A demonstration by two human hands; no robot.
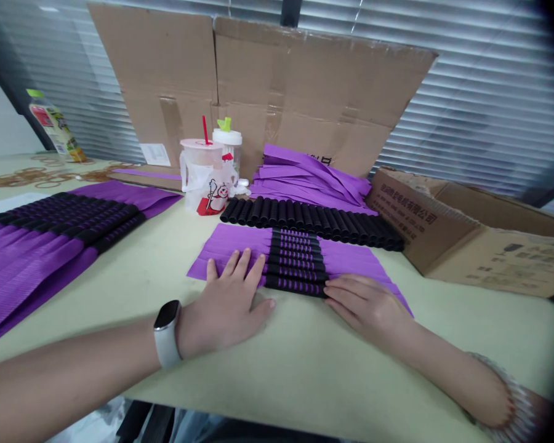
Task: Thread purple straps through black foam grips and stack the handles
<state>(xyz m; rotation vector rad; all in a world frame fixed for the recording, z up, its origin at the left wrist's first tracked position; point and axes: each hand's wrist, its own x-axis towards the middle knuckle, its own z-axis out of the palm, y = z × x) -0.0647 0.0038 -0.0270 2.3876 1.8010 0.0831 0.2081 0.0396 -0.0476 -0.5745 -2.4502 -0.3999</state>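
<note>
A row of purple strips (355, 258) lies on the table, their middles running through black slotted tubes (297, 271) set side by side. My left hand (226, 304) is spread flat over the left ends of the strips, fingers apart, thumb on the table by the nearest tube. At the right end of that nearest tube, my right hand (373, 307) has its fingers pressed together, fingertips touching the tube's end; its thumb is not clearly visible. Just behind lies a long row of bare black tubes (305, 218). Beyond it is a pile of loose purple strips (300, 175).
A larger stack of purple strips with black tubes (69, 215) lies at the left. Two drink cups, one in a bag (207, 184), stand behind. An open cardboard box (484, 246) is at right, a cardboard panel (314, 92) at the back, a bottle (58, 129) far left.
</note>
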